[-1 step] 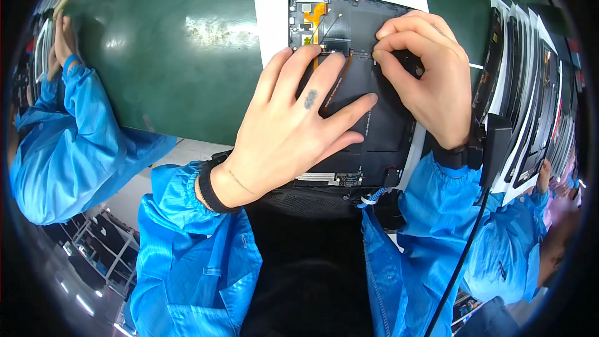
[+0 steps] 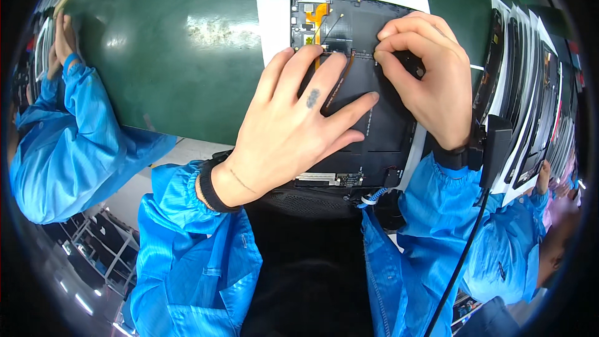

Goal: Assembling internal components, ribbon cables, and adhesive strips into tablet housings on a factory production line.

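Note:
A black tablet housing (image 2: 390,134) lies with its inner side up on a white paper sheet (image 2: 273,25). An orange flex cable (image 2: 321,11) and thin dark antenna wires show near its far left corner. My left hand (image 2: 293,122) rests palm down over the housing, fingers spread, fingertips at its left and middle part. Thumb and forefinger of my right hand (image 2: 433,72) are pinched together at the housing's right half; whatever is between them is hidden. Below my left hand, a small circuit board (image 2: 349,179) shows at the near edge.
Several black housings (image 2: 515,81) stand in a row with white sheets on the right. A black cable (image 2: 458,259) runs down from a black box (image 2: 497,131) by my right wrist. The table (image 2: 181,81) is green. Another person's blue sleeve (image 2: 90,97) is at the left.
The housing and its paper sit very slightly further right. Both hands keep the same pose, with the right fingertips shifted a hair to the right.

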Available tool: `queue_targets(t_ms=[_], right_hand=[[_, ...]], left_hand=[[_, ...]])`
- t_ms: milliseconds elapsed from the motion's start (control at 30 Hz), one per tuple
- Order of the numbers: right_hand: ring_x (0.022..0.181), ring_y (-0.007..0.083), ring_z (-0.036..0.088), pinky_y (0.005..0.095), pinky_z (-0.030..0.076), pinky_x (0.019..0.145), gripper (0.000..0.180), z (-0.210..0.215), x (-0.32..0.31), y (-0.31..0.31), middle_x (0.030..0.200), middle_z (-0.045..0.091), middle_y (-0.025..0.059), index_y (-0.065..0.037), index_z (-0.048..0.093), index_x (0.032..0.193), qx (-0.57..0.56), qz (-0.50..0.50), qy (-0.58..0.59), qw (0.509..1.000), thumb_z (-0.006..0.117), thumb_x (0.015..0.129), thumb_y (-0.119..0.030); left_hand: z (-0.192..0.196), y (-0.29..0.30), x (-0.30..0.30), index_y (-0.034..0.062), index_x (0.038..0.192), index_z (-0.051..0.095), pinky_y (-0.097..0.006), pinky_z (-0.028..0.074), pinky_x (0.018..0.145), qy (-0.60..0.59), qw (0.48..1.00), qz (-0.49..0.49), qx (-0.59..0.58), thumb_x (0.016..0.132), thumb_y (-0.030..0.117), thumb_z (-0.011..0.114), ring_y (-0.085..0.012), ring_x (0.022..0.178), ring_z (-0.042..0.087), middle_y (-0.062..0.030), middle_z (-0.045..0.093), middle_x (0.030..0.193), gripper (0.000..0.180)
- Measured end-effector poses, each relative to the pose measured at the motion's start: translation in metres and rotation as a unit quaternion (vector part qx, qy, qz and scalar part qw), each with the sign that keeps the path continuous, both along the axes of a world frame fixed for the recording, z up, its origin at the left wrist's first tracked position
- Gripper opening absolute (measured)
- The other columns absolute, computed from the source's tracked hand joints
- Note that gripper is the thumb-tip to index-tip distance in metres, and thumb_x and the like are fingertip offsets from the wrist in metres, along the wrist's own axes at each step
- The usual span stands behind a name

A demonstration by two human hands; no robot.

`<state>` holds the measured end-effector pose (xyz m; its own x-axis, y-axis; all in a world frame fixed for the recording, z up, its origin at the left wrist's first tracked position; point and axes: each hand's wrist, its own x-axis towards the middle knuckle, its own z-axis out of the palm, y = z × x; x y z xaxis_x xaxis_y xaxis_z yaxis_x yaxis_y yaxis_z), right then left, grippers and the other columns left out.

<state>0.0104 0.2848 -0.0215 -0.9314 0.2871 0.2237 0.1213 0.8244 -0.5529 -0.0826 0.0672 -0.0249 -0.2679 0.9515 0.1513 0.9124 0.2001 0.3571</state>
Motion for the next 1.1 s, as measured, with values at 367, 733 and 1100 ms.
queue_targets(t_ms=[367, 733, 1100], right_hand=[[0.108, 0.0291, 0.071, 0.0396, 0.057, 0.093, 0.007, -0.001, -0.003, -0.002, 0.103, 0.078, 0.0038, -0.005, 0.078, 0.088, 0.006, 0.007, 0.004, 1.000, 0.079, 0.081, -0.004], [0.105, 0.0282, 0.072, 0.0397, 0.057, 0.092, 0.007, -0.011, -0.003, 0.000, 0.103, 0.079, 0.0052, -0.004, 0.079, 0.090, -0.014, -0.001, 0.016, 1.000, 0.078, 0.084, -0.008], [0.112, 0.0316, 0.070, 0.0415, 0.054, 0.101, 0.029, -0.013, 0.006, 0.006, 0.119, 0.076, 0.0114, -0.003, 0.079, 0.110, -0.134, 0.022, 0.056, 0.989, 0.086, 0.084, -0.014]], left_hand=[[-0.003, 0.006, -0.006, 0.0321, 0.134, 0.074, -0.050, 0.045, 0.107, 0.024, 1.000, 0.018, 0.008, 0.080, 0.047, 0.084, -0.0344, 0.128, 0.052, -0.0081, 0.056, 0.134, 0.057], [-0.015, 0.013, -0.010, 0.0298, 0.141, 0.070, -0.048, 0.042, 0.107, 0.045, 0.998, 0.026, 0.024, 0.091, 0.048, 0.077, -0.0339, 0.126, 0.053, -0.0089, 0.056, 0.131, 0.054], [-0.010, -0.015, -0.012, 0.0066, 0.133, 0.070, -0.045, 0.053, 0.096, -0.089, 0.981, 0.046, 0.168, 0.082, 0.015, 0.088, -0.0357, 0.112, 0.062, -0.0154, 0.063, 0.121, 0.054]])
